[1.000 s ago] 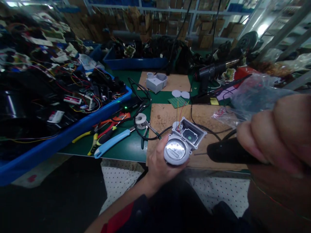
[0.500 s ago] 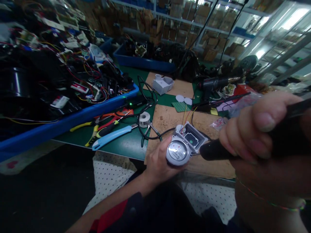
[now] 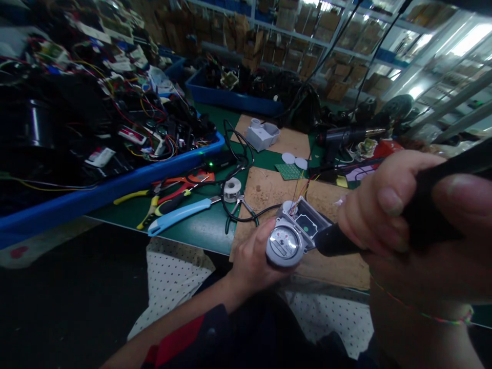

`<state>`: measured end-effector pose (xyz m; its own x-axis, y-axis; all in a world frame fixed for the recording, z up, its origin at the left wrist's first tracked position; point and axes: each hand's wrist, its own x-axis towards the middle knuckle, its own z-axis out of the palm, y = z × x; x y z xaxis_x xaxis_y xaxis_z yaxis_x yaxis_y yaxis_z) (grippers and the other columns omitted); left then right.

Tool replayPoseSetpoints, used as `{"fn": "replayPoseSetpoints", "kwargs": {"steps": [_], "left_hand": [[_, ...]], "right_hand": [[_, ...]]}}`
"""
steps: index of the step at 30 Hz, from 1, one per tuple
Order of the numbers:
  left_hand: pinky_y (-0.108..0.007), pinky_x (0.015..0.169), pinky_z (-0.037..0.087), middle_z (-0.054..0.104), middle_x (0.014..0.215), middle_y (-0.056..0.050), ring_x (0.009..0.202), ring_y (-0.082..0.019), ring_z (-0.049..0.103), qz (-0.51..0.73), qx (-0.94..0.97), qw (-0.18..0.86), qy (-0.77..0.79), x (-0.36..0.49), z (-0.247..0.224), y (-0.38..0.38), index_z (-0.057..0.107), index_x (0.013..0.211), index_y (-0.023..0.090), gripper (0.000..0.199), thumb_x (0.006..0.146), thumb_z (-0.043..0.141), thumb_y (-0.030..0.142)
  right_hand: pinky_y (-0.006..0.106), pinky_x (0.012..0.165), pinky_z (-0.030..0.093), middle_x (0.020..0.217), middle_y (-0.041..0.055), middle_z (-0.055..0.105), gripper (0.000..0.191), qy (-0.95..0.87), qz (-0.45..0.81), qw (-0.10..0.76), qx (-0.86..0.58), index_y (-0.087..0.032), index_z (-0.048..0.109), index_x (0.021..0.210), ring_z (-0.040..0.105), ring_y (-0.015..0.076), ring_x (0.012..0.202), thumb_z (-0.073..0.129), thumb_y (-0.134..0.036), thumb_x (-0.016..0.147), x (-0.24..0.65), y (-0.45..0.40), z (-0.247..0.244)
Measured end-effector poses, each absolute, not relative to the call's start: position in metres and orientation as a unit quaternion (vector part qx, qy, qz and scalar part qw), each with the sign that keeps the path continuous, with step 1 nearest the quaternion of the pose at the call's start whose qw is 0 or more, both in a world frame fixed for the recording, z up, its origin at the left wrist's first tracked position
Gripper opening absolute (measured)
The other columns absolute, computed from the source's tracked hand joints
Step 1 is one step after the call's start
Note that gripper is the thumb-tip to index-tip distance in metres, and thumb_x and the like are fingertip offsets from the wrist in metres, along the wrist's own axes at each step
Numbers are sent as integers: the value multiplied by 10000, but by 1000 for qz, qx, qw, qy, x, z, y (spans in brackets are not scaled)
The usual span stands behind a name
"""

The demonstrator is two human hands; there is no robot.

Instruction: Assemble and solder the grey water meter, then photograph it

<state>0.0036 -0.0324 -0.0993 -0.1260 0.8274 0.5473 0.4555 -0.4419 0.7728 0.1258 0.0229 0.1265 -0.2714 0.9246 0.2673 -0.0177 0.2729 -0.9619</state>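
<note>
My left hand curls round the grey housing, its long axis toward two o'clock. Near its three o'clock, my right hand clenches a black tool angled toward eight

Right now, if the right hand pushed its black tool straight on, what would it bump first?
Probably the grey housing in the left hand, near the black tool, though depth is unclear.

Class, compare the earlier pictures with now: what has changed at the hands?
The right hand has brought the black tool leftward, and its nose now overlaps the grey housing's right edge in view, its thin shaft hidden. Nothing was let go. The left hand still grips the housing; the green circuit board stayed put.
</note>
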Motion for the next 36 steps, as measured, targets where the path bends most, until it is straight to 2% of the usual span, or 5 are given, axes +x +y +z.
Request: {"fn": "replayPoseSetpoints", "kwargs": {"steps": [7,12,18,30,36], "left_hand": [[-381,968,628,685,1340,-182,1171,-305,718,513,677,99,519,3,-101,-32,381,1506,151,945,771,841,528],[-375,950,639,694,1329,-169,1147,-304,729,508,674,101,526,2,-102,-32,386,1502,157,955,759,844,545],[-376,948,642,697,1325,-160,1130,-298,734,513,671,100,526,3,-102,-32,378,1503,168,957,755,851,535],[-382,970,633,681,1339,-183,1168,-300,716,516,675,95,519,2,-104,-31,376,1499,140,938,779,829,535],[-388,959,640,678,1342,-192,1172,-302,714,525,668,94,519,4,-105,-31,389,1487,137,937,773,829,556]], "right_hand": [[311,348,398,457,-42,450,377,-675,468,451,-350,-191,509,628,431,117,341,815,-405,683,134,10,127],[291,288,298,369,-33,362,421,-623,456,492,-402,-192,460,528,350,107,283,700,-468,736,126,9,130],[288,314,265,422,-36,383,188,-612,471,537,-339,-199,620,658,341,101,315,643,-373,725,129,17,121],[292,301,239,427,-35,359,219,-628,471,515,-344,-199,522,599,324,90,304,616,-352,725,124,19,124],[313,323,206,442,-36,332,224,-649,433,510,-361,-243,627,720,276,95,312,611,-461,764,133,24,120]]}}
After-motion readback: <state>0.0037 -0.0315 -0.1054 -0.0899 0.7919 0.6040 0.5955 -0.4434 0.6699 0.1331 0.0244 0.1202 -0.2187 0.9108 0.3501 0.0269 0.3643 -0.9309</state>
